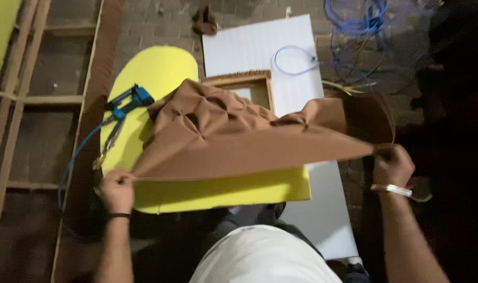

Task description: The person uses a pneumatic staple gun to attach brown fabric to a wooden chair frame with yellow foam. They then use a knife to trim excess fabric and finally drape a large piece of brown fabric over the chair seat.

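We grip the tufted brown fabric sheet (239, 136) with both hands, left hand (116, 189) and right hand (392, 165) clenched on its near corners, above the yellow foam slab (160, 73); a blue staple gun (129, 100) lies at far left.

Dim room, right side sank into deep shadow, yellow foam (160, 73) glared brightly, overall soft and slightly blurred.
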The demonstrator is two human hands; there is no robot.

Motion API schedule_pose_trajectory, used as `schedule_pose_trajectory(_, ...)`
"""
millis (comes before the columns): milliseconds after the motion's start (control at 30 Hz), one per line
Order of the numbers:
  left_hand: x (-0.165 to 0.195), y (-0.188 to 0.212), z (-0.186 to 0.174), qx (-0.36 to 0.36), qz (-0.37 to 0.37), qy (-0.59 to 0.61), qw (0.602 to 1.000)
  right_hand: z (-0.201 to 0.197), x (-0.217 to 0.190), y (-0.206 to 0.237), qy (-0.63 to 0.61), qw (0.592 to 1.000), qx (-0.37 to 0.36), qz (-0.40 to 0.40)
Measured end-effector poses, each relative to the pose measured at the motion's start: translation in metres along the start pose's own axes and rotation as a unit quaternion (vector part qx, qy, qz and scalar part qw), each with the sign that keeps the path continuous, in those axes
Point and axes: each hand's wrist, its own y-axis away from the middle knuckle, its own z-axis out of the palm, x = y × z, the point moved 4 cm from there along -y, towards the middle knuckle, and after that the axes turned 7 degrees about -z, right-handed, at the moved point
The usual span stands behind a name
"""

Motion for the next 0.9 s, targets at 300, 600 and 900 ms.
schedule_pose_trajectory(300,-0.071,0.079,0.056,-0.054,-0.194,-0.2,0.959,0.072,0.044,0.123,-0.018,0.885,-0.234,0.402)
schedule_pose_trajectory(600,-0.057,0.057,0.08,-0.023,-0.341,0.032,0.939,0.088,0.061,0.137,0.004,0.846,-0.237,0.479)
schedule_pose_trajectory(900,-0.042,0.007,0.097,-0.109,-0.46,0.148,0.869,0.168,-0.076,0.178,-0.258,0.705,-0.324,0.576)
